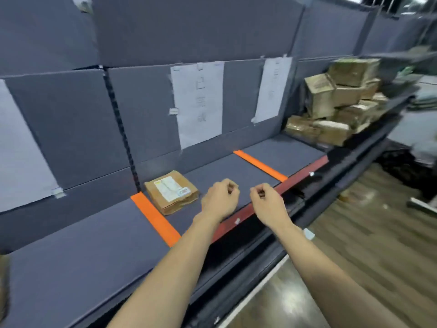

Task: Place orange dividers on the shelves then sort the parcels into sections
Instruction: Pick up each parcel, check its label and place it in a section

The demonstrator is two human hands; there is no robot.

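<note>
We see our left hand point(220, 200) and right hand point(268, 201) side by side above the front edge of the grey shelf point(78, 252), each with fingers curled in and holding nothing. Two orange dividers lie flat across the shelf: the near divider point(155, 217) and the far divider point(260, 165). Between them, just beside the near one, lies a brown parcel point(171, 191). More cardboard parcels point(335, 102) are piled further right.
</note>
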